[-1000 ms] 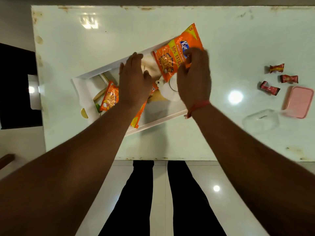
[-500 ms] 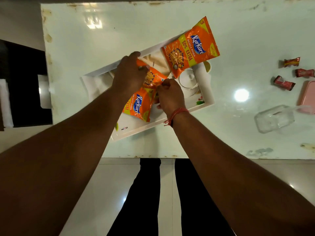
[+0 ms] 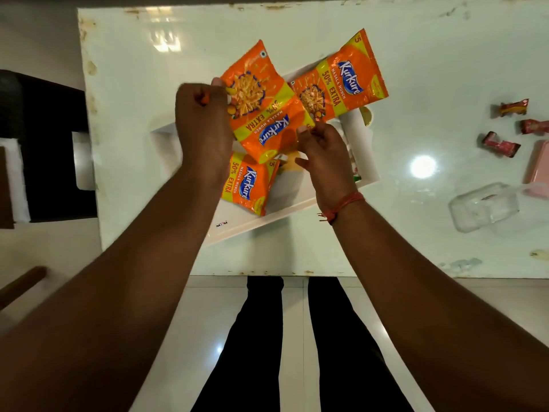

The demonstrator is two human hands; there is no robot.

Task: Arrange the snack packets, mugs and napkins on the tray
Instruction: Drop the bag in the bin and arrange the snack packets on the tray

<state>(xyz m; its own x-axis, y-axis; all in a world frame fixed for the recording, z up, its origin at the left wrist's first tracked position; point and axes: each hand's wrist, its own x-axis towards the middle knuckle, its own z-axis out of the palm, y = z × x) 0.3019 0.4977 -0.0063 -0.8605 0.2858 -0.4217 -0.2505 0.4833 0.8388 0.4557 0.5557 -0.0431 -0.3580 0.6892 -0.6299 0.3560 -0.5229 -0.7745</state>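
Note:
Above the white tray point(image 3: 297, 208) I hold an orange snack packet point(image 3: 264, 111) between both hands. My left hand point(image 3: 202, 129) pinches its left edge and my right hand point(image 3: 322, 153) pinches its lower right corner. A second orange packet point(image 3: 341, 81) lies across the tray's far right corner. A third orange packet point(image 3: 248, 184) lies flat in the tray below the held one. A white mug point(image 3: 344, 135) in the tray is mostly hidden behind my right hand. Napkins are not clearly visible.
The tray sits on a pale glossy table point(image 3: 386, 40). To the right lie three red wrapped candies point(image 3: 500, 144), a clear plastic box point(image 3: 484, 206) and a pink lid point(image 3: 539, 168). A dark chair point(image 3: 44, 144) stands to the left.
My hands have lifted one orange packet up out of the tray and spread it between them. The packet at the tray's far right corner stays where it was.

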